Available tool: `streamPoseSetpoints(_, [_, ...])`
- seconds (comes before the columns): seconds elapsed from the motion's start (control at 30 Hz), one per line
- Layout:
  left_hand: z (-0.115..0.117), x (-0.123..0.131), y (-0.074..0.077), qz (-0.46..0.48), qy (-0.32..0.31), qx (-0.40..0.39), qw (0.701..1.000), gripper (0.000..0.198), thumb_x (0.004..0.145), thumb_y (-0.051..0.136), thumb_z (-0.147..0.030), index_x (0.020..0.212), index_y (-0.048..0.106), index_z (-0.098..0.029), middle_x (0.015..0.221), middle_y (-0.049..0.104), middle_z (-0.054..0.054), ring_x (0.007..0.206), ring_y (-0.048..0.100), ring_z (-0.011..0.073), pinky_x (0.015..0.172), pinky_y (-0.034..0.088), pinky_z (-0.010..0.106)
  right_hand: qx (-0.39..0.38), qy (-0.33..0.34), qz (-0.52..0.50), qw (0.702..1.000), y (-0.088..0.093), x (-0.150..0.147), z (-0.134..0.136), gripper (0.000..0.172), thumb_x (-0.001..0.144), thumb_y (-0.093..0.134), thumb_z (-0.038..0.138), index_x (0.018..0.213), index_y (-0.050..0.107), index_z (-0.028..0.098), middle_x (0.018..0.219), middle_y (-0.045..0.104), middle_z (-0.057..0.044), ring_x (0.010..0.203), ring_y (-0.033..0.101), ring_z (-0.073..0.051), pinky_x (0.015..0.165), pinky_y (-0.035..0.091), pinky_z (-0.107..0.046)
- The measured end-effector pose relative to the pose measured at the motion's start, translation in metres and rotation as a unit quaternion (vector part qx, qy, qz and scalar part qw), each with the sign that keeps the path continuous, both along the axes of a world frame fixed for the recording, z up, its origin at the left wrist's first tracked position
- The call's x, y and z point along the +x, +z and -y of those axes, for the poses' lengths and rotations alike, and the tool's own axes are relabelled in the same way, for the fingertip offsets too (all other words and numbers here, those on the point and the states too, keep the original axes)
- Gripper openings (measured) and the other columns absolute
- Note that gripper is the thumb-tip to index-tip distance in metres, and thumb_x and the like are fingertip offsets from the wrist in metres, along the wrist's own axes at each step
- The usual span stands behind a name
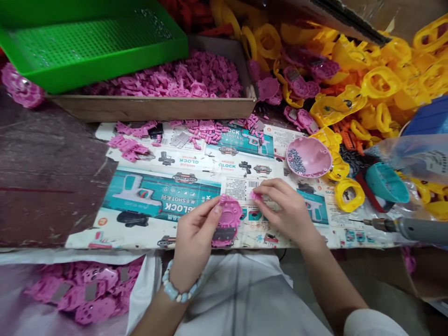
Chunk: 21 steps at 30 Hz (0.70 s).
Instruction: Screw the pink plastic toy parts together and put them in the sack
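Gripping a round pink part low over the printed paper, left fingers clamp its rim firmly; right fingers pinch a small pink piece just beside it, both steady.

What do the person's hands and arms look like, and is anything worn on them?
Both hands are bare, with no gloves. The left hand wears a beaded bracelet of pale blue beads at the wrist. The right hand shows no jewellery, and a white sleeve covers its upper arm.
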<state>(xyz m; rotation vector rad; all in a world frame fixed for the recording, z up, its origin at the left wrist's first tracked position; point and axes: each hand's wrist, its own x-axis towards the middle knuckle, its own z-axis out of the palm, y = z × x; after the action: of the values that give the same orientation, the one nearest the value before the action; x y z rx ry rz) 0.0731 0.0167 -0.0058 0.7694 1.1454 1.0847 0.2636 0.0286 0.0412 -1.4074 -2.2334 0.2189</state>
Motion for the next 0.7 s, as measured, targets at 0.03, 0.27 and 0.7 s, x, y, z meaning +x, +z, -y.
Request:
streamPoseSetpoints(0.03, [0.001, 0.001, 0.000, -0.006, 0.002, 0.002, 1.000, 0.028, 0.079, 0.068, -0.042, 0.100, 0.073, -0.025, 0.100, 0.074, 0.002, 0.091, 0.068, 0.0164, 0.081, 0.053, 0.021, 0.021, -0.004, -0.029, 0.999, 0.001, -0.007, 0.003, 0.012, 0.084, 0.058, 0.012, 0.095, 0.060, 0.016, 0.090, 0.062, -0.007, 0.084, 0.059, -0.015, 0.073, 0.051, -0.028])
streamPoseSetpoints(0.27, [0.007, 0.005, 0.010, -0.025, -0.011, 0.049, 0.998, 0.027, 0.084, 0.062, -0.037, 0.105, 0.071, -0.023, 0.108, 0.071, 0.004, 0.093, 0.069, 0.0188, 0.079, 0.057, 0.024, 0.088, 0.040, -0.084, 0.992, 0.004, -0.044, 0.011, 0.026, 0.076, 0.063, 0.003, 0.099, 0.061, 0.013, 0.091, 0.064, -0.010, 0.086, 0.059, -0.016, 0.076, 0.053, -0.029])
streamPoseSetpoints(0.7, [0.015, 0.008, 0.013, -0.024, 0.028, 0.084, 0.996, 0.019, 0.084, 0.063, -0.032, 0.100, 0.073, -0.027, 0.100, 0.074, 0.001, 0.088, 0.070, 0.0167, 0.081, 0.056, 0.022, 0.139, 0.018, -0.049, 0.989, 0.009, -0.053, 0.014, 0.019, 0.077, 0.064, 0.006, 0.092, 0.063, 0.017, 0.083, 0.069, -0.005, 0.078, 0.062, -0.014, 0.071, 0.054, -0.025])
